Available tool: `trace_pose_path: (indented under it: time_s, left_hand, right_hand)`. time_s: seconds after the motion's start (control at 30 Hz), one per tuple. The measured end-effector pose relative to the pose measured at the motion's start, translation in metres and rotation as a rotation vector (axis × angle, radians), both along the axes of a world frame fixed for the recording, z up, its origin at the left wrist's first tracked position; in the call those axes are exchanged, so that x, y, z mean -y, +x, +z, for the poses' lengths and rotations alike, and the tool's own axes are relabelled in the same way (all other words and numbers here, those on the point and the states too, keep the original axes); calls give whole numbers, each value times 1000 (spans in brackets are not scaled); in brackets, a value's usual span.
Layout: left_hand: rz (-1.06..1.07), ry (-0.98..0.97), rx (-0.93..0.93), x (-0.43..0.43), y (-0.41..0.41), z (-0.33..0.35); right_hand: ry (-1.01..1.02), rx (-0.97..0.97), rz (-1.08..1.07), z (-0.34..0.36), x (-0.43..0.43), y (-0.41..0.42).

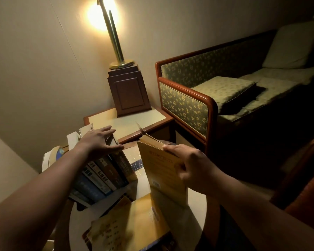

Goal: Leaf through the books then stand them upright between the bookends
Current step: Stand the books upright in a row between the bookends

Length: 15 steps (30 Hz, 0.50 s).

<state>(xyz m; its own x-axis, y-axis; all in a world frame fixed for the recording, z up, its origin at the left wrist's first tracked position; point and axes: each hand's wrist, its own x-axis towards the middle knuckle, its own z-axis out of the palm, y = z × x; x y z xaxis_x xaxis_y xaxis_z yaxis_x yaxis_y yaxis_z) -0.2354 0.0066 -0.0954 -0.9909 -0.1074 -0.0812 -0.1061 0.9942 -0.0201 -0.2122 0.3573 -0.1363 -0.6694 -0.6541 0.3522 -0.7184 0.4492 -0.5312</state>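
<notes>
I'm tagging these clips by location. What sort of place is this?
Likely a hotel room or sitting room: a brass lamp on a wooden side table, a patterned sofa beside it.

Two hands are in view, a left hand (100, 142) and a right hand (190, 165). Books come to about eight: a row of books (105, 174) showing some six spines, one upright book (163, 171) and one flat book (123, 225). There are two tables, a round table (196, 214) and a side table (134, 122), one lamp (114, 42) and one sofa (187, 105).
</notes>
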Motion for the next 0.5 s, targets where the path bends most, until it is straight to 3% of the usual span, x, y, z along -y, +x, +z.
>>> trace_pose_path:
  time_s: [0.17, 0.5]
  left_hand:
    - [2, -17, 21, -3, -1, 3]
    - [5, 28, 1, -1, -1, 5]
  right_hand:
    - [77, -15, 82, -5, 4, -1]
    - [-116, -28, -27, 3, 62, -14]
